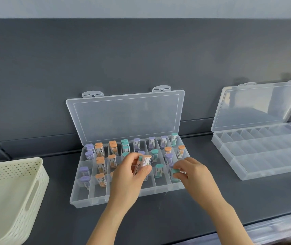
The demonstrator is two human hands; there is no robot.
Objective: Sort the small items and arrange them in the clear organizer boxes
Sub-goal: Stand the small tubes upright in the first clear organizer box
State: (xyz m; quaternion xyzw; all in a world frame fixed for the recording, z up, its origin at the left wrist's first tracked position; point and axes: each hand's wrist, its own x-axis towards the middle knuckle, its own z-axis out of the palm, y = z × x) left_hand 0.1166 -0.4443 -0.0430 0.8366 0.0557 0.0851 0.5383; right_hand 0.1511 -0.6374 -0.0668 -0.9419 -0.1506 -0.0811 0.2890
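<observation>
Head: hands pinch rectangular erasers at translucent organizer.

L grip, R grip both curled, pinching.

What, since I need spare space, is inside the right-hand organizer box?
The right-hand organizer box shows only bare divided compartments, no items; its right end runs out of frame.
</observation>
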